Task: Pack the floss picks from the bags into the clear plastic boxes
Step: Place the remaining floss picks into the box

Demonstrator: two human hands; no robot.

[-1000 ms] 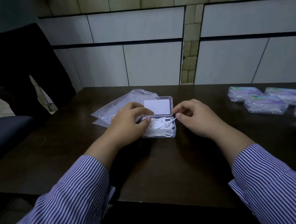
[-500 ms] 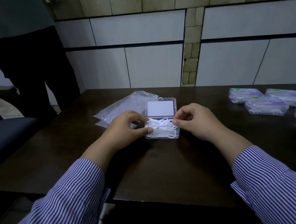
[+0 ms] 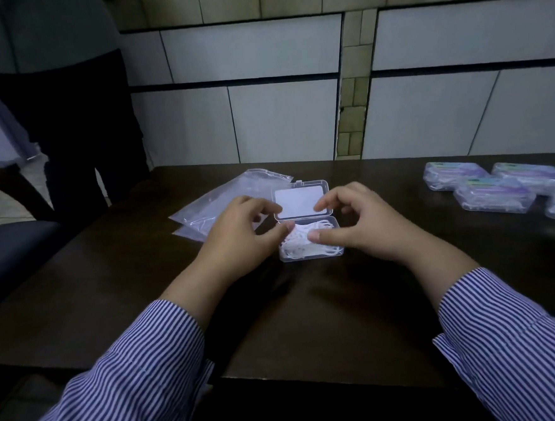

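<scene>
Right, open box [image 3: 309, 237]: sits at the centre of the frame on the dark table [image 3: 309, 306]; clear plastic, lid [image 3: 301, 200] hinged back towards the wall, a white panel on it
Floss picks [image 3: 301, 246]: a white tangle heaped in the box's tray; some loops ride above the rim
Left hand [image 3: 238, 236]: comes in from the lower left, fingers curled; thumb tip reaches over the tray's left edge onto the picks, forefinger up by the lid's left corner; whether it actually pinches a pick, cannot tell
Right hand [image 3: 359, 224]: mirrors it from the right, fingers curled; thumb lies across the picks near the tray's middle, forefinger hangs by the lid's right edge; again no telling if a pick is pinched
Sleeves: blue-and-white stripes on both forearms, filling the lower corners
Bags [image 3: 216, 204]: clear plastic, lying flat just left of the box, partly under the left hand; contents too faint to judge
Packed boxes [image 3: 498, 188]: a cluster at the right edge of the frame, well apart from the open one; shut, purple labels, white picks showing through
Bystander [image 3: 58, 94]: upper left of the frame, dark trousers, standing beside the table
Wall: pale panels with a strip of small tiles, across the top
</scene>
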